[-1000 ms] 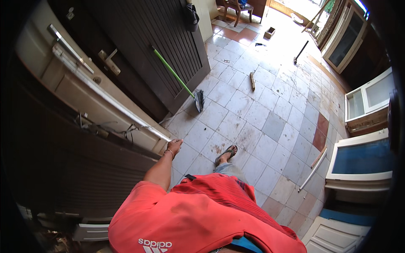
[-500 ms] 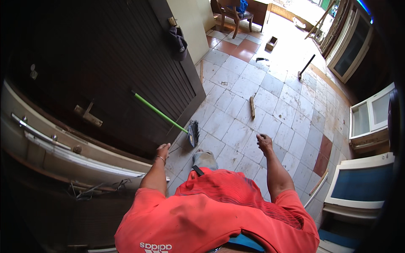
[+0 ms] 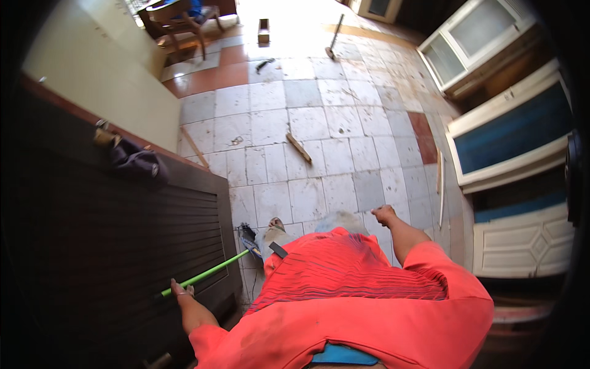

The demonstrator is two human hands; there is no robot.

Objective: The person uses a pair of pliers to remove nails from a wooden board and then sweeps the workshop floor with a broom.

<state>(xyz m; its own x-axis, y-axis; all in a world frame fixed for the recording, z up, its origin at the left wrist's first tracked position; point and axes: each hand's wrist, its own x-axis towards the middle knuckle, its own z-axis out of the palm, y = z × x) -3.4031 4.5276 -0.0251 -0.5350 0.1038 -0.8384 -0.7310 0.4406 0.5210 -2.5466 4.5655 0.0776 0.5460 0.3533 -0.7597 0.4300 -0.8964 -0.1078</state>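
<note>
A broom with a bright green handle [image 3: 215, 269] leans along the dark slatted door [image 3: 123, 227] on my left. Its dark bristled head [image 3: 247, 237] rests on the tiles beside my foot. My left hand [image 3: 182, 289] is at the handle's upper end, thumb and fingers apart on either side of it; a firm grip does not show. My right hand [image 3: 385, 215] hangs over the floor at my right, its fingers loosely curled with nothing visible in them.
A short wood piece [image 3: 299, 149] lies on the tiled floor ahead. Farther off are a hammer [image 3: 334, 38], a black tool [image 3: 264, 64], an open box [image 3: 263, 32] and a chair [image 3: 181, 26]. White-framed cabinets [image 3: 510, 138] line the right; a dark cap [image 3: 138, 161] hangs on the door.
My view and body have turned to the right. My left hand has come to the upper end of the broom handle. The right hand stays loosely curled.
</note>
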